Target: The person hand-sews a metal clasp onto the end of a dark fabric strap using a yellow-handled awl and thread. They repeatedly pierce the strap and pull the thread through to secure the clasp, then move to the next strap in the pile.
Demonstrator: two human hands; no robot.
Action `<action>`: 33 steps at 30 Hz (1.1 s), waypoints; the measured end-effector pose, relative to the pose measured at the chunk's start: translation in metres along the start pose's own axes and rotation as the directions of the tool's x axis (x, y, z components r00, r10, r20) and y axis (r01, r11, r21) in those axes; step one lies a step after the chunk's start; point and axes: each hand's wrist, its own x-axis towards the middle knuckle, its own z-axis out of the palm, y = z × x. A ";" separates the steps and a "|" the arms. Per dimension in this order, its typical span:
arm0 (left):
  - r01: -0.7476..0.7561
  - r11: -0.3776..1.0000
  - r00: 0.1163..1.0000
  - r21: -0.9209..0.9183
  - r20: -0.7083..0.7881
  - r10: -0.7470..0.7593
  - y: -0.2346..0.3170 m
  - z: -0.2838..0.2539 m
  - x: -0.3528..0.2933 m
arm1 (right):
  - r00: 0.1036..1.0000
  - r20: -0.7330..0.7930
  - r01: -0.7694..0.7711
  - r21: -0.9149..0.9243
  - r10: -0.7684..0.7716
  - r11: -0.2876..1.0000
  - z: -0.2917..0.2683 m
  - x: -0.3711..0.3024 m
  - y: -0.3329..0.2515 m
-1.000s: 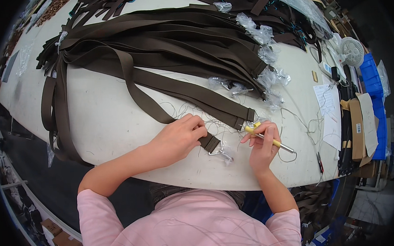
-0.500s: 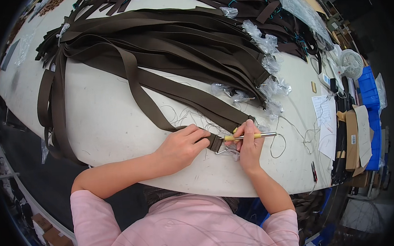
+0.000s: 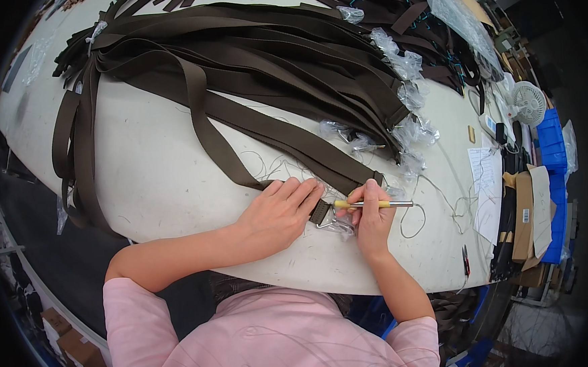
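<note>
From where I stand, the right hand (image 3: 373,222) pinches a yellow-handled tool (image 3: 384,204), its tip just beside the end of a brown strap (image 3: 219,151) running under the left hand (image 3: 279,215). Whether those left fingers pinch it, I can't tell. Beyond both hands sprawls a strap bundle (image 3: 266,61).

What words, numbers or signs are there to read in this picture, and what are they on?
None that I can read clearly.
Sheet: marks, too small to read.
Label on the box: a dark pattern, too small to read.
Straps and yellow tool: no writing that I can make out.
</note>
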 end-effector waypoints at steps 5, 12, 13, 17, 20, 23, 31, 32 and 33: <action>-0.009 1.000 1.000 0.015 0.001 0.009 -0.001 -0.001 -0.002 | 1.000 0.000 0.006 -0.049 -0.006 0.999 0.005 0.000 -0.002; -0.015 1.000 1.000 0.027 -0.018 0.015 -0.001 0.002 -0.002 | 1.000 0.006 0.008 -0.096 -0.008 0.995 0.005 0.000 -0.004; -0.014 0.999 1.000 0.029 -0.016 0.015 -0.001 0.002 -0.002 | 1.000 0.006 0.005 -0.094 -0.005 0.996 0.004 -0.001 -0.004; -0.013 0.999 1.000 0.036 -0.021 0.014 -0.001 0.002 -0.002 | 1.000 0.017 0.006 -0.105 -0.004 0.994 0.004 -0.001 -0.004; -0.017 0.999 1.000 0.050 -0.015 0.018 -0.001 0.002 -0.002 | 1.000 0.011 0.025 -0.110 -0.024 0.994 0.004 0.001 -0.002; -0.031 0.999 0.999 0.019 -0.026 0.031 0.000 -0.004 0.000 | 1.000 0.011 0.026 -0.112 -0.025 0.993 0.003 0.000 0.000; -0.015 0.998 1.000 0.053 -0.004 0.016 -0.001 0.000 -0.001 | 0.999 0.023 0.035 -0.120 -0.033 0.992 0.003 0.001 0.000; -0.017 0.998 1.000 0.054 -0.006 0.017 0.000 0.000 -0.001 | 0.999 0.022 0.037 -0.122 -0.035 0.992 0.003 0.000 0.000; -0.016 0.998 1.000 0.057 -0.005 0.016 0.000 0.000 -0.002 | 0.999 0.023 0.036 -0.117 -0.034 0.992 0.003 0.000 0.000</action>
